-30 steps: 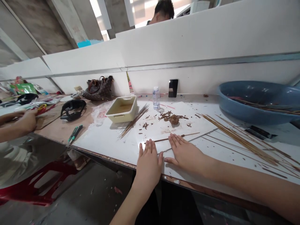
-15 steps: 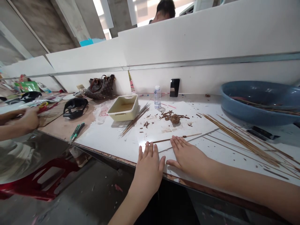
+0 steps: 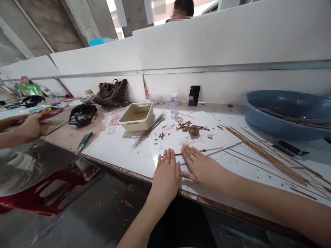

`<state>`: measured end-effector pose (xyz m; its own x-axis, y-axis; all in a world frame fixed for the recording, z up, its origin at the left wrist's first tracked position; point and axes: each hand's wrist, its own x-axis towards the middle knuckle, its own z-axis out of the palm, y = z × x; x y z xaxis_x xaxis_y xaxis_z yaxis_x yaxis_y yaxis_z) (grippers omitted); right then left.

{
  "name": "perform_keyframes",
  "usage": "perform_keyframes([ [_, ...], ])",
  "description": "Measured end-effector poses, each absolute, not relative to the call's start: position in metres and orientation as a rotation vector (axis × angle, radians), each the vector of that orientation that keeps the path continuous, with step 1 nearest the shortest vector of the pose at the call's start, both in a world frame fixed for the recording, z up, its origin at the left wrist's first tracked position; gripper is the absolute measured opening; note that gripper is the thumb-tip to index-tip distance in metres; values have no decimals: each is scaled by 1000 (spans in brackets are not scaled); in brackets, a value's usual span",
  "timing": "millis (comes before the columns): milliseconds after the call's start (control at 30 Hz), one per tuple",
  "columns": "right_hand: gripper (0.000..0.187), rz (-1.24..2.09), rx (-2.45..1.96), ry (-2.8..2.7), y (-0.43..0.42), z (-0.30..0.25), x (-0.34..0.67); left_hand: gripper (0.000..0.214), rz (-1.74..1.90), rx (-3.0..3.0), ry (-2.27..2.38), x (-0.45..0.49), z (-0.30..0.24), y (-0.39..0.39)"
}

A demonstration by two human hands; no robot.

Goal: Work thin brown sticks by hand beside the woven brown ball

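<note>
Nearly touching, left hand [image 3: 166,177] and right hand [image 3: 201,168], both palm-down.

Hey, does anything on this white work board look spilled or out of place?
Yes: brown crumbs lie scattered around a brown lump on the white board, looking spilled rather than placed. Loose thin sticks also splay untidily to the right.

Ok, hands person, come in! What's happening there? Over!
Left hand, right hand flat on white board, nothing gripped. Right fingers on thin brown stick, left hand at its end. Brown lump beyond, apart from stick.
</note>
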<state>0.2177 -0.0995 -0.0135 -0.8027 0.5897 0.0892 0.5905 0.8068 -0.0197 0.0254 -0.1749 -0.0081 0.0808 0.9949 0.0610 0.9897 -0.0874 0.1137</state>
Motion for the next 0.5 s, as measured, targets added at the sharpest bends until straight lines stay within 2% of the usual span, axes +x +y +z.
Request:
perform_keyframes([
  [200, 111, 85, -1009, -2896, -101, -27, 227, 62, 223, 2355, 2179, 31, -23, -184],
  [500, 106, 125, -1027, -2870, -76, -22, 223, 63, 282, 2310, 2242, 32, -22, -163],
])
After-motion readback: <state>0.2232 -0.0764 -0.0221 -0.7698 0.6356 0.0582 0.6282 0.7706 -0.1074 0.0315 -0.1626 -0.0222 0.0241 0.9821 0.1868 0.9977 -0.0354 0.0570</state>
